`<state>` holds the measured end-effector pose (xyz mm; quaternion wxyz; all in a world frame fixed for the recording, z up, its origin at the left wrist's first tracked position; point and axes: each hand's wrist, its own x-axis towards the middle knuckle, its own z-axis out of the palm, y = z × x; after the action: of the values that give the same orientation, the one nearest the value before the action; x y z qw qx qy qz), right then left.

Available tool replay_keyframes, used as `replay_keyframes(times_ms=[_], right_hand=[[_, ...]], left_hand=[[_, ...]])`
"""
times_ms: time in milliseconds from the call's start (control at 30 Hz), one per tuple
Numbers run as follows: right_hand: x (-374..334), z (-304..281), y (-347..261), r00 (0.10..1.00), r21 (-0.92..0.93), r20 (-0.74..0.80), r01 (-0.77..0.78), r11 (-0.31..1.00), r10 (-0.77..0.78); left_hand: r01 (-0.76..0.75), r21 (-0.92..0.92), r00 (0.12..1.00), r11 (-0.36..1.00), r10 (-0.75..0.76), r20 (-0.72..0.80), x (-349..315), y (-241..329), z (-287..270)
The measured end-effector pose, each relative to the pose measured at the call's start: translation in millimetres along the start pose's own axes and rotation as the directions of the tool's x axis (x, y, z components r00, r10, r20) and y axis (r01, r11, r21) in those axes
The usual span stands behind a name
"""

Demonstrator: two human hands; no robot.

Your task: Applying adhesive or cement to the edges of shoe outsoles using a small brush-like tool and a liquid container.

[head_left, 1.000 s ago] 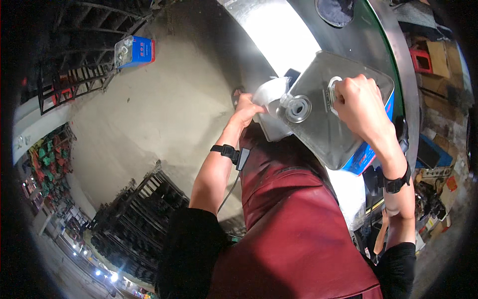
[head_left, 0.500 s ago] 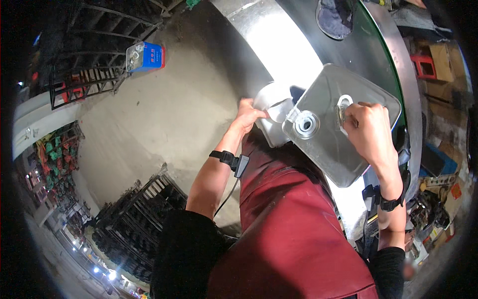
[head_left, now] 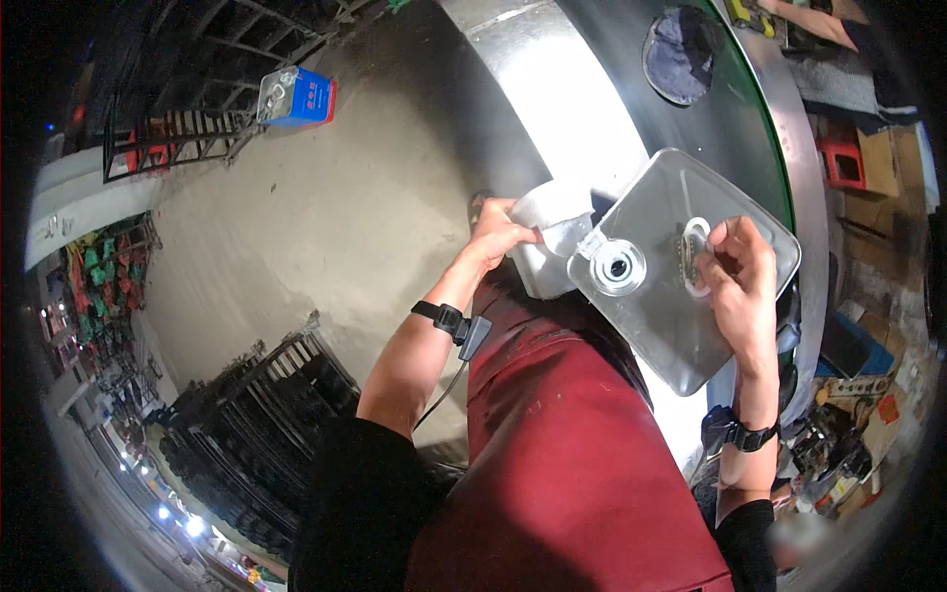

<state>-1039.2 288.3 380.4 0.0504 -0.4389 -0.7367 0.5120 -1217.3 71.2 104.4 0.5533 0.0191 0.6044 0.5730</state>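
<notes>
So the left hand (head_left: 496, 235) has its fingers and thumb closed on a white plastic jug (head_left: 547, 268), up near the rim, wide mouth facing upward. Right hand (head_left: 745, 286) is curled at the pale loop handle (head_left: 695, 259) on top of a big square-ish metal tin (head_left: 681, 326); thumb and fingertips sit right at the loop, but honestly I can't tell if it's actually gripping or just touching. The tin's round clear spout (head_left: 617, 267) points toward the jug, and that corner of the tin sits right up against it. Both are by the near edge of a grey metal counter (head_left: 621, 49), the side with the glaring bright strip, tin reaching across toward the green-trimmed far edge; can't see what's under either one. Farther up the counter, close to that green edge, there's a dark rounded thing with a pale rim (head_left: 679, 57). Person's wearing a dark red apron (head_left: 562, 464) and black wrist straps (head_left: 449, 321). Past the far edge: a red stool (head_left: 841, 166), some cardboard, plus somebody else's arm (head_left: 814, 22) near the counter's top corner. Over on the floor (head_left: 326, 217) side there's a blue-and-red tin (head_left: 304, 96) and stacked black racks (head_left: 266, 424).
</notes>
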Motion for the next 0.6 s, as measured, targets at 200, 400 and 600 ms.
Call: replay_keyframes(times_ms=[200, 400, 600], right_hand=[[0, -1, -24, 0.987, 0.058, 0.055, -0.152, 0.987, 0.149], [-1, 0, -30, 0.974, 0.125, 0.077, -0.223, 0.967, 0.215], [-8, 11, -24, 0.981, 0.17, 0.011, -0.193, 0.966, 0.194]], left_hand=[[-0.008, 0.093, 1.0, 0.996, 0.01, -0.017, -10, 19, 2], [0.003, 0.117, 1.0, 0.993, -0.002, -0.011, -7, 17, 0], [0.004, 0.125, 1.0, 0.992, -0.007, 0.027, -11, 33, 0]])
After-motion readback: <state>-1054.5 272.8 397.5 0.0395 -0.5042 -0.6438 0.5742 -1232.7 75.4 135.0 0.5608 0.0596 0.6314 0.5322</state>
